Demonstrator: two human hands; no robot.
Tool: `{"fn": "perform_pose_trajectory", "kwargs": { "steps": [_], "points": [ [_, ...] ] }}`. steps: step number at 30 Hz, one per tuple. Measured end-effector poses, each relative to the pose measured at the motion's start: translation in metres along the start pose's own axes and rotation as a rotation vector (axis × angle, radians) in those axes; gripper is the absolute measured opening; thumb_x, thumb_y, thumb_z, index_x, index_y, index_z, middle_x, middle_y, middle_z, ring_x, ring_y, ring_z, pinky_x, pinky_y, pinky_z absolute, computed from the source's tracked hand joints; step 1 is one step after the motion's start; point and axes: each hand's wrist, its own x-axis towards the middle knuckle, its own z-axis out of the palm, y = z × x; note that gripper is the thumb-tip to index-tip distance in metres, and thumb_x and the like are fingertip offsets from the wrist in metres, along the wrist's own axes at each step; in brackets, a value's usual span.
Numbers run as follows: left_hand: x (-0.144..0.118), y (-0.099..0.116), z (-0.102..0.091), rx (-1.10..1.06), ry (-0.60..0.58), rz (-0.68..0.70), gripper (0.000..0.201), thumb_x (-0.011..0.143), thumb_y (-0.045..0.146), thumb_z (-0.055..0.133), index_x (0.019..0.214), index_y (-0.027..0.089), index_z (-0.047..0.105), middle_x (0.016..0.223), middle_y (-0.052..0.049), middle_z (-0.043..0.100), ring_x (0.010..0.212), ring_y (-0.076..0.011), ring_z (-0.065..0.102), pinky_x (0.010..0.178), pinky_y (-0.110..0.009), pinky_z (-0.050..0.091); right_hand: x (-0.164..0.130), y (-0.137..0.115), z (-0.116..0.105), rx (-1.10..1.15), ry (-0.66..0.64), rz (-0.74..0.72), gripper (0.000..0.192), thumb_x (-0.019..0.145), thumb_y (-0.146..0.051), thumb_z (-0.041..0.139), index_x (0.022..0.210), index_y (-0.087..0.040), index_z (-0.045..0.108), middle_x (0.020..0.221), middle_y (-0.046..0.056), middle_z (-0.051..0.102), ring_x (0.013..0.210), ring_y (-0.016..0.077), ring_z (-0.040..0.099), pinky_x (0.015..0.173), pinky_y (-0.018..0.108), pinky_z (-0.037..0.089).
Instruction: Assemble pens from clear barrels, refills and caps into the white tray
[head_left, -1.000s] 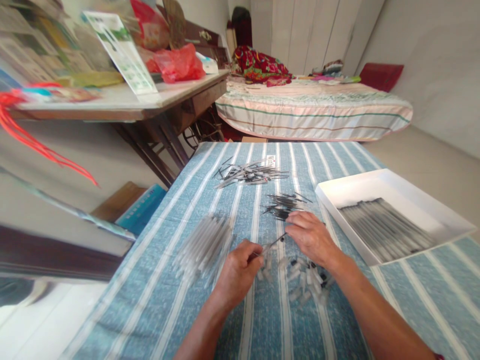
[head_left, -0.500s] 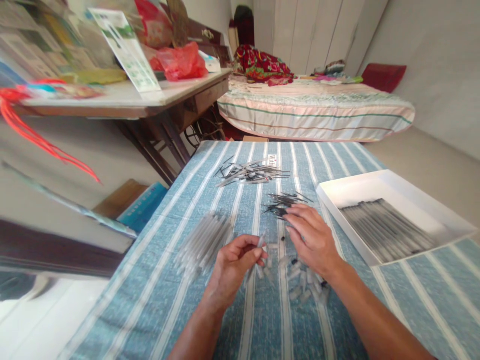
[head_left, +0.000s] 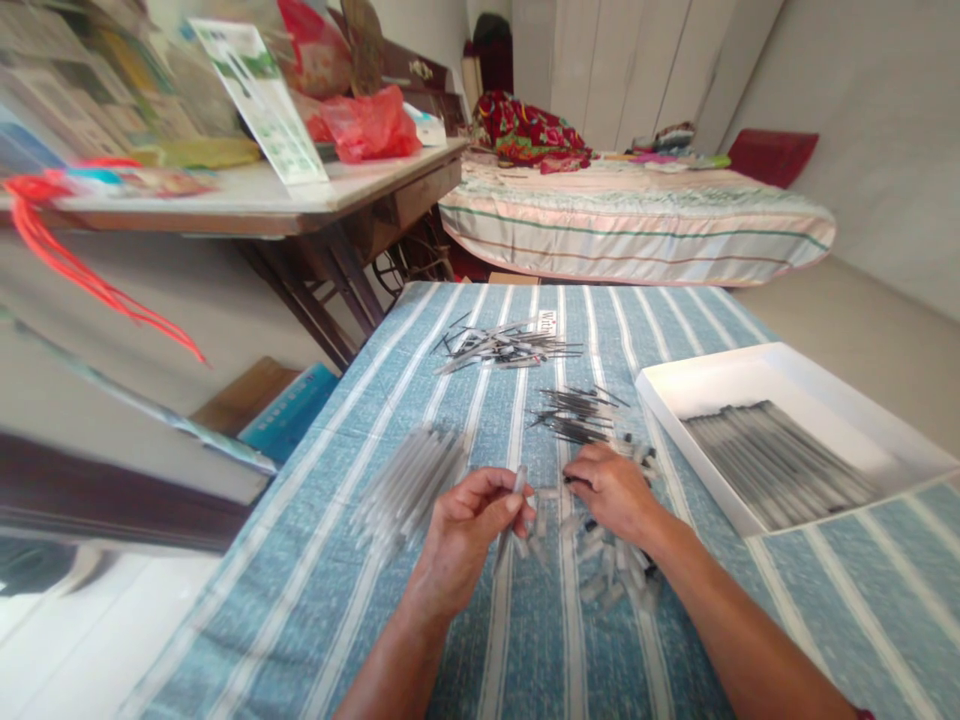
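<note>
My left hand is closed around a translucent pen barrel, held upright between thumb and fingers. My right hand pinches a small black plug just above the cloth. Black pen refills lie in a loose heap beyond the right fingers. Below that hand, frosted pen caps are piled, with a few more near my left fingertips. A bundle of clear pen barrels rests to the left of my left hand.
A white box holding a row of pens stands at the right. Mixed thin pen parts lie farther back on the striped tablecloth. A cluttered desk is at left, a bed behind.
My right hand has drawn back from the refills toward me, and its fingers have closed on the small black plug. My left hand keeps the barrel in nearly the same place.
</note>
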Motion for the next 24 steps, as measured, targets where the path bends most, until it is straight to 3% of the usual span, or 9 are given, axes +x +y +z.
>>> {"fn": "perform_pose_trajectory", "kwargs": {
  "steps": [5, 10, 13, 18, 24],
  "points": [
    [0.000, 0.001, 0.002, 0.021, -0.017, -0.014, 0.012, 0.075, 0.023, 0.063, 0.082, 0.012, 0.063, 0.065, -0.003, 0.064, 0.058, -0.0111, 0.054, 0.056, -0.023, 0.044, 0.001, -0.008, 0.001, 0.177, 0.083, -0.043, 0.016, 0.072, -0.005, 0.053, 0.067, -0.017, 0.062, 0.068, 0.002, 0.059, 0.071, 0.0153, 0.054, 0.066, 0.026, 0.041],
    [-0.001, -0.001, 0.002, 0.057, -0.101, -0.024, 0.014, 0.077, 0.025, 0.062, 0.084, 0.012, 0.062, 0.066, -0.003, 0.064, 0.058, -0.0111, 0.054, 0.056, -0.024, 0.044, -0.001, -0.022, -0.016, 0.727, 0.072, 0.146, 0.012, 0.072, -0.011, 0.056, 0.077, -0.016, 0.065, 0.068, 0.001, 0.065, 0.062, 0.0126, 0.059, 0.060, 0.023, 0.045],
    [-0.001, -0.003, 0.002, 0.085, -0.134, -0.037, 0.015, 0.077, 0.025, 0.062, 0.084, 0.012, 0.062, 0.065, -0.002, 0.064, 0.057, -0.0108, 0.054, 0.057, -0.024, 0.043, -0.001, -0.025, -0.028, 0.934, 0.082, 0.121, 0.006, 0.072, -0.018, 0.064, 0.076, -0.015, 0.067, 0.068, 0.002, 0.065, 0.064, 0.0137, 0.060, 0.060, 0.024, 0.046],
    [-0.002, -0.001, 0.005, 0.100, -0.139, -0.072, 0.015, 0.075, 0.026, 0.064, 0.081, 0.012, 0.061, 0.062, -0.002, 0.063, 0.054, -0.0106, 0.053, 0.056, -0.024, 0.041, -0.001, -0.025, -0.037, 1.084, 0.093, 0.076, 0.015, 0.074, -0.031, 0.067, 0.078, -0.016, 0.071, 0.065, 0.002, 0.061, 0.059, 0.0124, 0.058, 0.057, 0.024, 0.047],
    [-0.004, 0.001, 0.007, 0.123, -0.179, -0.093, 0.018, 0.073, 0.028, 0.065, 0.081, 0.013, 0.062, 0.062, -0.001, 0.063, 0.053, -0.0099, 0.051, 0.055, -0.024, 0.039, -0.002, -0.024, -0.030, 1.152, -0.012, 0.119, 0.019, 0.073, -0.033, 0.069, 0.081, -0.016, 0.071, 0.070, 0.002, 0.063, 0.056, 0.0103, 0.057, 0.053, 0.022, 0.047]
  ]
}}
